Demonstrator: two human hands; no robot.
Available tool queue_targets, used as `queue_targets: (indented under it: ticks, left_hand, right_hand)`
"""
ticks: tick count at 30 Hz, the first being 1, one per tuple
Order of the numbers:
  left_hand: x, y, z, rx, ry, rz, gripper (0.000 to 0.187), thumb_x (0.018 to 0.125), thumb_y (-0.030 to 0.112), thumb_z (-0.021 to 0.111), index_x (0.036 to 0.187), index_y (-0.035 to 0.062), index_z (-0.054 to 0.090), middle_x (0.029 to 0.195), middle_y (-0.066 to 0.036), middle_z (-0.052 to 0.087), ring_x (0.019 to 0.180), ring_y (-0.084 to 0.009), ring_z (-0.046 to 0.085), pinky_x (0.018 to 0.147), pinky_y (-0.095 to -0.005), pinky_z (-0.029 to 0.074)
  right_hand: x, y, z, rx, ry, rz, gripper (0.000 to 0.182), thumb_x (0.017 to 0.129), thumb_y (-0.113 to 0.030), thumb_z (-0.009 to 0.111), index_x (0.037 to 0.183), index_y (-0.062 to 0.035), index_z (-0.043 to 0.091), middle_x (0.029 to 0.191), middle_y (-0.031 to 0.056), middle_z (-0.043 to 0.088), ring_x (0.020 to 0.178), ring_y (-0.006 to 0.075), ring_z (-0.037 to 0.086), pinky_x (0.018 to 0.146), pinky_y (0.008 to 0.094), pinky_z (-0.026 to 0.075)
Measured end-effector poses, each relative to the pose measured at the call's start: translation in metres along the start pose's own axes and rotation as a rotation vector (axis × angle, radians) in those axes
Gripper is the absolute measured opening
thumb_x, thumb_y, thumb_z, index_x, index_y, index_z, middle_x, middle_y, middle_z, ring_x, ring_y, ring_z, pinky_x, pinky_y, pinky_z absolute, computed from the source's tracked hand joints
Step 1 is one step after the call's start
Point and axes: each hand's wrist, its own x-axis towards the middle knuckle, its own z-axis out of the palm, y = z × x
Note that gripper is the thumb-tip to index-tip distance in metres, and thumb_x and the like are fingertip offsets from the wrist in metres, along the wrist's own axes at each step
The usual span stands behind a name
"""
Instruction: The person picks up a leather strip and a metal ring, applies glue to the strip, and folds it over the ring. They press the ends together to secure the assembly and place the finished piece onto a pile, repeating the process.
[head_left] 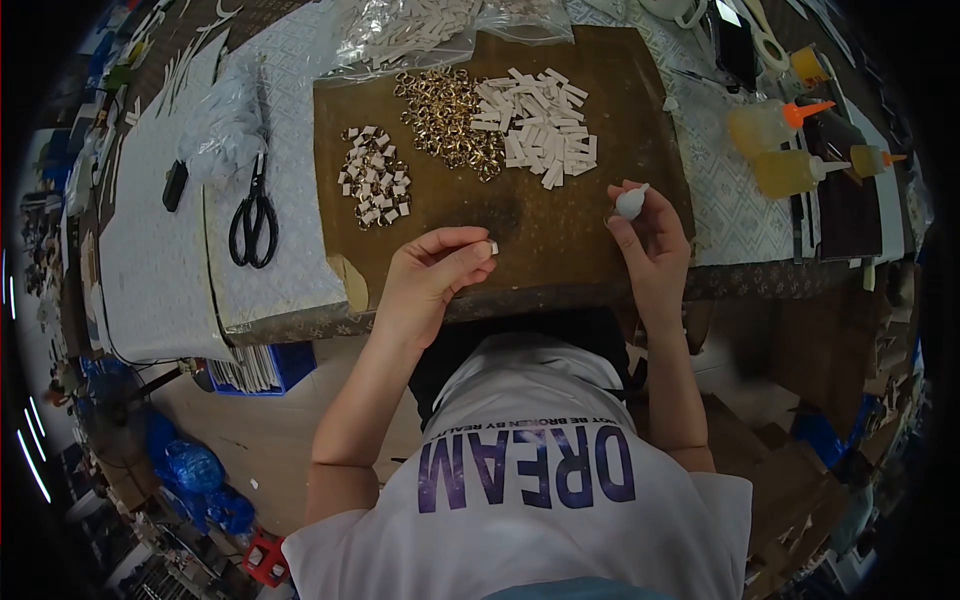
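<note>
My left hand [437,272] is closed in a pinch, holding a small white strip piece [493,247] between thumb and fingertips. Any ring on that piece is hidden or too small to tell. A small pale, rounded squeeze bottle [630,204] with a pointed tip is gripped by my right hand [657,240]. Both hands are over the near part of the brown work mat [560,230]. Beyond them lie a heap of gold-coloured metal clasps [450,120] and a heap of flat white strips [548,130]. A smaller group of clasps with white pieces [375,180] lies at the left.
Black-handled scissors [254,230] and a crumpled clear plastic bag [225,125] lie left of the mat. Clear bags of white pieces [405,30] stand at the back. Bottles of yellowish liquid [785,174] and a dark phone [735,48] are at the right.
</note>
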Motion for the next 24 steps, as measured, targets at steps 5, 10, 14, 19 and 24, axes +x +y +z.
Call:
queue_targets:
  ticks: [5,10,14,19,24]
  left_hand:
    - [0.001,-0.001,0.000,0.006,0.005,-0.006,0.019,0.082,0.004,0.067,0.100,-0.0002,0.064,0.090,-0.009,0.067,0.076,-0.0135,0.065,0.070,-0.0226,0.053]
    - [0.002,-0.002,-0.001,0.011,-0.014,0.004,0.018,0.083,0.004,0.066,0.100,0.0000,0.063,0.089,-0.008,0.067,0.075,-0.0129,0.064,0.069,-0.0224,0.053]
    - [0.001,-0.002,-0.001,0.018,-0.038,0.011,0.015,0.083,0.004,0.065,0.098,0.0030,0.060,0.090,-0.008,0.066,0.075,-0.0119,0.063,0.069,-0.0220,0.051]
    - [-0.001,-0.003,0.000,-0.023,-0.042,0.030,0.018,0.083,0.004,0.065,0.087,0.0105,0.049,0.091,-0.008,0.065,0.076,-0.0115,0.062,0.069,-0.0223,0.049]
    - [0.000,-0.004,-0.002,-0.021,-0.041,0.020,0.026,0.082,0.005,0.068,0.078,0.0130,0.043,0.092,-0.006,0.063,0.076,-0.0107,0.060,0.069,-0.0224,0.049]
  right_hand:
    - [0.003,0.003,-0.002,-0.073,0.047,-0.058,0.032,0.086,0.000,0.060,0.117,-0.0003,0.051,0.114,0.0094,0.060,0.101,0.0128,0.056,0.089,0.0256,0.043]
    - [0.008,0.011,-0.006,-0.189,0.090,-0.118,0.031,0.086,0.000,0.060,0.116,-0.0013,0.052,0.112,0.0084,0.061,0.100,0.0133,0.057,0.088,0.0256,0.044]
    - [0.010,0.013,-0.006,-0.285,0.116,-0.179,0.029,0.086,0.000,0.060,0.113,-0.0016,0.053,0.109,0.0078,0.061,0.099,0.0140,0.057,0.088,0.0266,0.044]
    - [0.011,0.022,-0.009,-0.294,0.120,-0.203,0.037,0.084,-0.003,0.063,0.117,-0.0018,0.048,0.113,0.0099,0.059,0.101,0.0166,0.056,0.090,0.0283,0.043]
    - [0.006,0.021,-0.003,-0.365,0.316,-0.480,0.049,0.081,-0.003,0.068,0.122,-0.0026,0.042,0.112,0.0105,0.057,0.103,0.0201,0.054,0.092,0.0300,0.042]
